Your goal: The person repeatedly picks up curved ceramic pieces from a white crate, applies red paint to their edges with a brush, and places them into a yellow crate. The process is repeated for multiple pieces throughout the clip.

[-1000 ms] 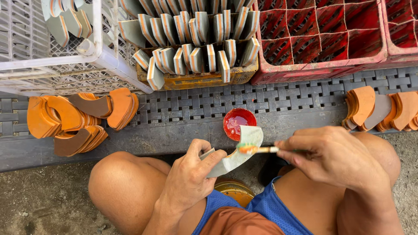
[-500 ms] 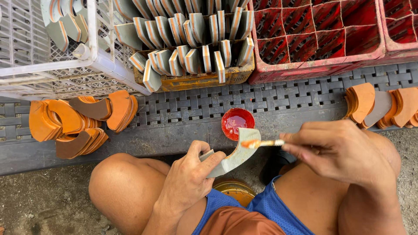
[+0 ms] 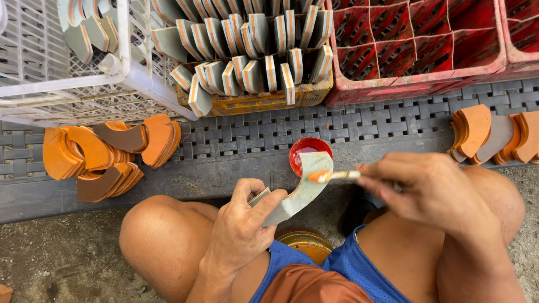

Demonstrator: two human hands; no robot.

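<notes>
Dark slatted plastic bench [image 3: 236,140] lies below; left hand [image 3: 241,227] grips a curved grey sole piece [image 3: 300,191], right hand [image 3: 432,188] pinches a brush [image 3: 331,176] touching its tip.

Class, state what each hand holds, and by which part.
Left hand grips the curved grey piece by its lower end; right hand holds the brush by its handle.
</notes>
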